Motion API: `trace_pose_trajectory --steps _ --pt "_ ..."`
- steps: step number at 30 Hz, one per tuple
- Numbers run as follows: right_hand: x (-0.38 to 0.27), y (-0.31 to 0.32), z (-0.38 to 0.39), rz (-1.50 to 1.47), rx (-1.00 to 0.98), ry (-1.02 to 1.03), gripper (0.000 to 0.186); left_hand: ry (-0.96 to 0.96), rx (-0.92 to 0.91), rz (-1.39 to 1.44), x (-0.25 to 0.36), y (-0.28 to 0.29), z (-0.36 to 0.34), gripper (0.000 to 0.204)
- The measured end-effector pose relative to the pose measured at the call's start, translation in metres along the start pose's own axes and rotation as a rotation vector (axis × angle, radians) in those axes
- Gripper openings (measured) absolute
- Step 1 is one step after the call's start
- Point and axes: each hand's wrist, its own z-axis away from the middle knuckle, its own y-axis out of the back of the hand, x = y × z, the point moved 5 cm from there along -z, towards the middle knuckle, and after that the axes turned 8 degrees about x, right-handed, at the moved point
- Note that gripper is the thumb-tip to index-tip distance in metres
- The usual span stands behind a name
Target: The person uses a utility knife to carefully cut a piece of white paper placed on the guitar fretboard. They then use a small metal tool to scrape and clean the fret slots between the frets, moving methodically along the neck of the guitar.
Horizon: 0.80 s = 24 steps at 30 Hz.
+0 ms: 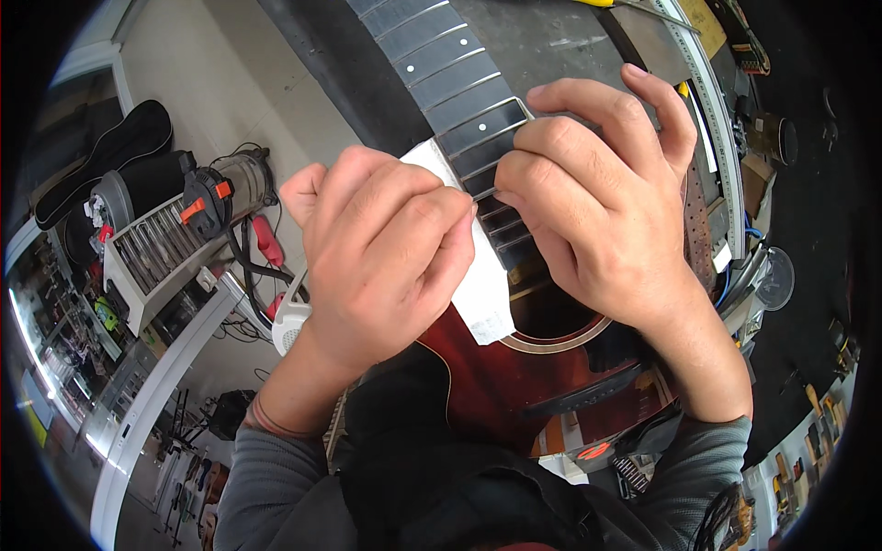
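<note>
An acoustic guitar with a dark red-brown body (478, 386) lies before me, its dark fretboard (459, 87) running up and away to the left. My left hand (381, 248) is closed in a pinch at the fretboard's left edge. Opposite it, my right hand (597, 184) pinches with thumb and forefinger, its other fingers curled loosely. Between the two pinches a short piece of fret wire (485, 195) shows across the board; its ends are hidden by my fingertips. Under my left hand, a white strip (482, 298) lies along the fretboard's edge, reaching toward the soundhole (556, 308).
The neck rests over a dark bench (560, 46). A yellow-handled tool (602, 4) and a long metal ruler (712, 101) lie at the far right. To the left stand a vacuum-like machine (207, 202) and a black guitar case (110, 161). Several hand tools hang at lower right.
</note>
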Motion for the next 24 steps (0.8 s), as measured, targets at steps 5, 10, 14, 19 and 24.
trace_pose_trajectory --steps 5,10,14,19,24 --pt "0.0014 0.0014 0.0029 -0.044 -0.029 0.004 0.017 -0.011 -0.006 -0.016 0.0022 0.0022 0.0042 0.029" --pt "-0.0026 0.0049 0.0059 -0.054 -0.047 0.023 0.018 -0.009 -0.05 0.024 0.0047 0.0034 0.0071 0.029" --pt "-0.0026 0.0012 0.0012 -0.033 -0.037 0.016 0.018 0.004 -0.005 0.02 0.0004 0.0009 0.0054 0.028" --pt "0.0014 -0.0009 -0.0012 -0.068 -0.036 0.004 0.02 0.02 0.016 -0.01 -0.0004 0.0018 0.0051 0.027" --pt "0.0008 0.0009 -0.0018 -0.095 -0.046 -0.005 0.022 0.004 0.025 -0.029 0.0007 0.0034 0.0072 0.028"
